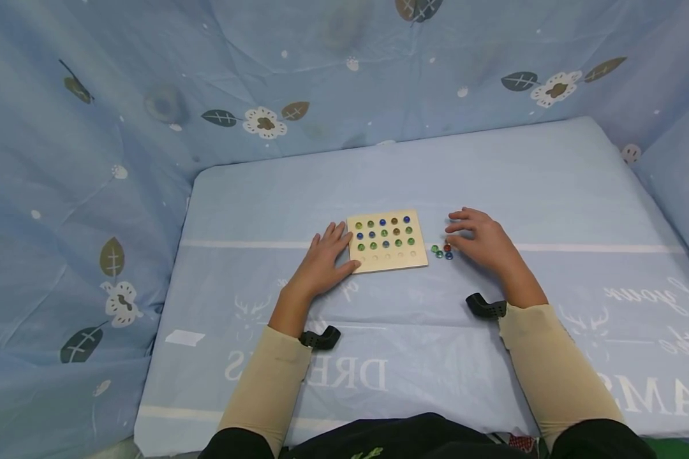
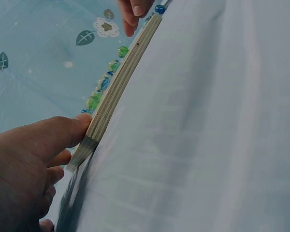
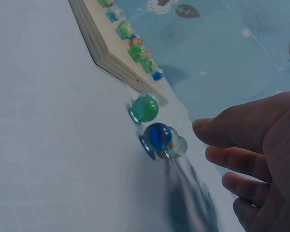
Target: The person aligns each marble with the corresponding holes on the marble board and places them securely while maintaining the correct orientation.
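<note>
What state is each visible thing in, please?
Pale rectangular wooden board, flat, nearest row of hollows empty.
Fifteen coloured round glass marbles, seated in the board's other rows.
Four loose coloured round glass marbles, resting right of the board.
Pale-blue printed cloth, spread, lightly creased.
Bare left grip, touching the board's left side.
Bare right grip, beside loose marbles, holding nothing.

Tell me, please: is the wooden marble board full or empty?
Partly full: the wooden board has glass marbles in three rows; the nearest row's hollows are empty.
</note>
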A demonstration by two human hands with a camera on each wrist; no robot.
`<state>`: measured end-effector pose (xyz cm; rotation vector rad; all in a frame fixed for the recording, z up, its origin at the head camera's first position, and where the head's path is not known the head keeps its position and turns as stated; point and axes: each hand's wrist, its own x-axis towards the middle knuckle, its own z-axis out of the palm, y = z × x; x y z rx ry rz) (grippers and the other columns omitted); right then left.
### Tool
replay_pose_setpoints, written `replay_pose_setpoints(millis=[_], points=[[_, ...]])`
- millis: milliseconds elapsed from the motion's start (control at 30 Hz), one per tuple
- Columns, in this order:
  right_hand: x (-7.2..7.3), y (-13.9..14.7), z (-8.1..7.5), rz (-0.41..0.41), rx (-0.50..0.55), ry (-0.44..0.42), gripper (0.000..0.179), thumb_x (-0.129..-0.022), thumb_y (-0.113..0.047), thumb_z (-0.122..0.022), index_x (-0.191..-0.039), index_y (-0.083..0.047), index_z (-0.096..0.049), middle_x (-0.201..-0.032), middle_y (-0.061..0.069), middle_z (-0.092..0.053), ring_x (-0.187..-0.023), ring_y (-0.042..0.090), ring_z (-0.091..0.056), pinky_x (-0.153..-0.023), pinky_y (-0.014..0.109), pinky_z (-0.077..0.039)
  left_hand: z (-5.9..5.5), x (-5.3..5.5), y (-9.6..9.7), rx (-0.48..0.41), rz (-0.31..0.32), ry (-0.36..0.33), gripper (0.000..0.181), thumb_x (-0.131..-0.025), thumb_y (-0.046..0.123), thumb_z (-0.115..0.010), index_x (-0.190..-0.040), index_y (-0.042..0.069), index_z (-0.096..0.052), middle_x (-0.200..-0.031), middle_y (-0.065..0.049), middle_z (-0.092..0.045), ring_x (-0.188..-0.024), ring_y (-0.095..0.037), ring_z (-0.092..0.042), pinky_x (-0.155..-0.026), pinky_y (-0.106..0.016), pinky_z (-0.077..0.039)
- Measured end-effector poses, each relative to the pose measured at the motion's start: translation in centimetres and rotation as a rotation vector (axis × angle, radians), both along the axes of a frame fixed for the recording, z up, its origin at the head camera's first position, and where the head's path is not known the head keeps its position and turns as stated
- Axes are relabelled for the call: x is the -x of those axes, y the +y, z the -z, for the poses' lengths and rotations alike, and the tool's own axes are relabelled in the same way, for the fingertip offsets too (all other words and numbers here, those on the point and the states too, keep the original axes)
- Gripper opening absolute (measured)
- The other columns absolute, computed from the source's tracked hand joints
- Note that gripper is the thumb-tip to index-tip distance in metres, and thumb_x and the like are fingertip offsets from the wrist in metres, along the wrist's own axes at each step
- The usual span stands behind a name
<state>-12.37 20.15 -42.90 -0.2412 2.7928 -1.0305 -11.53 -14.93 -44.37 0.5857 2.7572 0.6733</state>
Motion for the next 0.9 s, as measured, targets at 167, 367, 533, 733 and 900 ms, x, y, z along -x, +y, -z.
replay_pose_setpoints(millis=[167,367,533,733,900], points=[[-0.1,0.5,-0.1,-0.010,0.000,-0.027,0.024,-0.089,-0.017,-0.063,-0.107,-0.004,-0.070,-0.141,0.010,-0.046,-0.140,0.032,-0.025,-0.111,0.055,-0.022,0.0,0.1,-0.1,-0.006,0.000,-0.002,0.073,-0.091,0.053,-0.052,-0.150,0.016,-0.028,-0.159,0.000,-0.010,-0.147,-0.018,-0.002,-0.118,-0.048,-0.005],[-0.1,0.7,0.2,-0.032,0.006,-0.037,0.023,-0.088,-0.012,-0.061,-0.108,-0.003,-0.070,-0.141,0.011,-0.046,-0.139,0.034,-0.026,-0.111,0.055,-0.022,0.1,0.0,0.0,-0.004,0.001,0.000,0.073,-0.091,0.053,-0.051,-0.150,0.016,-0.028,-0.159,0.000,-0.010,-0.147,-0.019,-0.002,-0.118,-0.048,-0.005],[0.0,0.7,0.6,-0.044,0.008,-0.042,0.024,-0.088,-0.011,-0.060,-0.109,-0.003,-0.070,-0.141,0.012,-0.045,-0.139,0.035,-0.026,-0.111,0.056,-0.021,0.2,0.0,0.0,-0.005,0.005,0.006,0.072,-0.092,0.052,-0.051,-0.150,0.016,-0.028,-0.159,0.000,-0.010,-0.147,-0.019,-0.001,-0.118,-0.047,-0.005],[0.0,0.6,1.0,-0.050,0.016,-0.022,0.022,-0.087,-0.012,-0.063,-0.106,-0.004,-0.071,-0.140,0.011,-0.046,-0.140,0.034,-0.025,-0.111,0.055,-0.021,0.2,0.1,0.0,-0.007,0.000,0.011,0.072,-0.091,0.053,-0.052,-0.150,0.017,-0.028,-0.159,0.001,-0.010,-0.147,-0.018,-0.001,-0.118,-0.047,-0.005],[0.0,0.6,1.1,-0.060,0.018,-0.015,0.021,-0.088,-0.015,-0.064,-0.105,-0.005,-0.071,-0.139,0.012,-0.047,-0.139,0.034,-0.027,-0.110,0.055,-0.023,0.3,0.0,0.0,0.000,0.002,0.011,0.072,-0.092,0.052,-0.052,-0.150,0.018,-0.028,-0.159,0.001,-0.010,-0.147,-0.018,-0.001,-0.118,-0.047,-0.005]])
